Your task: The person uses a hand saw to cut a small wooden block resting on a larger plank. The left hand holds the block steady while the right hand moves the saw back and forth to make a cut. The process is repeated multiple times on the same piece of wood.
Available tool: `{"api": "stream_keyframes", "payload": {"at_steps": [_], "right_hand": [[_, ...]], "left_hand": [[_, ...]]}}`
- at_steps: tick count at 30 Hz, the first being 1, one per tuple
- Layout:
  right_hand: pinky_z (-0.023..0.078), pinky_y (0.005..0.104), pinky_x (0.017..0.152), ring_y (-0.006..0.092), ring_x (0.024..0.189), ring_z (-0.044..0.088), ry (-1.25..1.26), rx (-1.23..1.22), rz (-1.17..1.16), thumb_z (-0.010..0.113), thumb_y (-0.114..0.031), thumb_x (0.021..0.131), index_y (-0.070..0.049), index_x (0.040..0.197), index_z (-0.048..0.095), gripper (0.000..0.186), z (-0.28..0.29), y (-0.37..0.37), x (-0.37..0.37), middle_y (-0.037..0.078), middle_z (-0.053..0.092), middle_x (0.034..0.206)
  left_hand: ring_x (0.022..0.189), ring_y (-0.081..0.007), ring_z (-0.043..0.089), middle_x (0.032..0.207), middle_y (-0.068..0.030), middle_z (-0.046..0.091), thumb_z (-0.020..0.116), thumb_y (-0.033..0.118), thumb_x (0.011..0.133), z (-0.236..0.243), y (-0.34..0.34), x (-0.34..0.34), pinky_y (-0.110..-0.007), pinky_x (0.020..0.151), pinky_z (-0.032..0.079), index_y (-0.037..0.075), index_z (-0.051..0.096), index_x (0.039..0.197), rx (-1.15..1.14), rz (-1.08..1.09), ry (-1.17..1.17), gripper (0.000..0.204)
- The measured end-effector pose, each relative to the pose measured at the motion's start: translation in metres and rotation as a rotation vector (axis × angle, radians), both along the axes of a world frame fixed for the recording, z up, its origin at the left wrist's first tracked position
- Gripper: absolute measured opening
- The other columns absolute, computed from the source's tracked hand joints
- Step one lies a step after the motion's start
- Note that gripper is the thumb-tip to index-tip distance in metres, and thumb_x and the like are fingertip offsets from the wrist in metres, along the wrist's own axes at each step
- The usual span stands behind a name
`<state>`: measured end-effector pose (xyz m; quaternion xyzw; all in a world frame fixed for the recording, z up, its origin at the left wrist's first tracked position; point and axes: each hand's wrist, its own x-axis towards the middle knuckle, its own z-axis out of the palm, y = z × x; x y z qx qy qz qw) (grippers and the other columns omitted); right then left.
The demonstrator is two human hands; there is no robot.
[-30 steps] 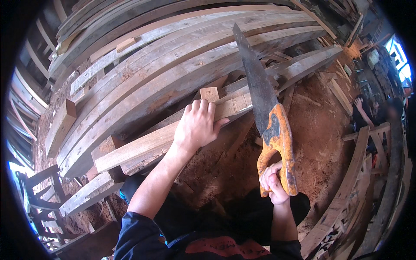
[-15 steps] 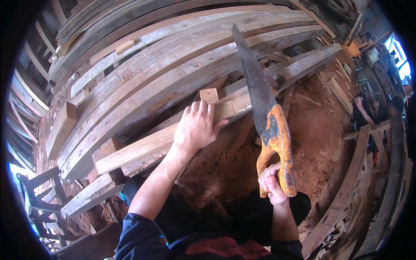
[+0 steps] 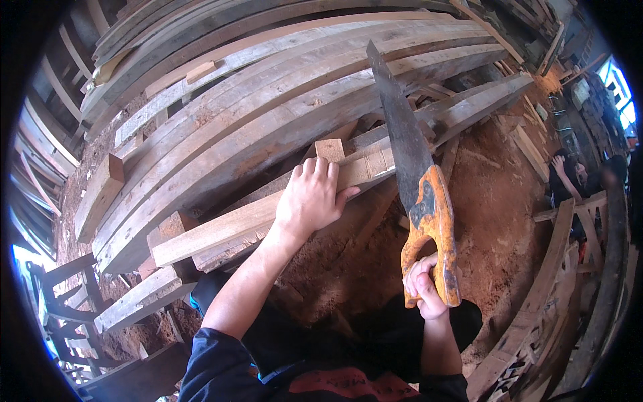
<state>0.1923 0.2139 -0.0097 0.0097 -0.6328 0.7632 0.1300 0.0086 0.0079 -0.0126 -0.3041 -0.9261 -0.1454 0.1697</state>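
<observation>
My right hand (image 3: 426, 285) is closed around the worn yellow-orange handle of a handsaw (image 3: 400, 130). Its dark, tapering blade points away from me and crosses the right end of a pale squared wooden beam (image 3: 221, 224). Whether the teeth touch the wood cannot be told. My left hand (image 3: 309, 194) lies over the middle of that beam, fingers curled over its far edge and thumb toward the saw. Just beyond my left fingers, the end of a short wood block (image 3: 329, 149) shows. More timber lies beneath the beam, partly hidden by it and my forearm.
Long planks (image 3: 268, 110) lie side by side beyond the beam. Reddish sawdust-like ground (image 3: 495, 194) spreads to the right of the saw. A wooden frame (image 3: 529, 328) stands at the lower right. Another person (image 3: 566, 177) sits farther off at the right edge.
The whole view has shifted slightly. Both hands keep their grips, and the saw stays in nearly the same place over the beam.
</observation>
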Motion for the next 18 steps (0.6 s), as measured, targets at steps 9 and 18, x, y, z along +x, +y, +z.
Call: {"api": "stream_keyframes", "payload": {"at_steps": [9, 18], "right_hand": [[0.046, 0.0239, 0.053, 0.0113, 0.056, 0.057, 0.028, -0.019, 0.017, 0.069, -0.013, 0.087, 0.0, 0.088, 0.053, 0.021, -0.0001, -0.0001, -0.0011, 0.005, 0.057, 0.068], [0.045, 0.024, 0.052, 0.0113, 0.055, 0.056, 0.03, -0.082, 0.039, 0.069, -0.012, 0.088, -0.001, 0.089, 0.052, 0.02, 0.0023, -0.004, -0.002, 0.005, 0.056, 0.067]], "left_hand": [[0.087, -0.0308, 0.057, 0.09, -0.0172, 0.056, 0.06, 0.047, 0.09, 0.0024, 0.0006, 0.0006, -0.04, 0.077, 0.048, -0.004, 0.056, 0.094, -0.021, 0.008, -0.014, 0.051], [0.089, -0.0308, 0.058, 0.09, -0.0171, 0.057, 0.059, 0.047, 0.091, 0.0033, -0.0003, 0.0009, -0.041, 0.078, 0.048, -0.004, 0.057, 0.096, -0.04, 0.016, -0.033, 0.051]]}}
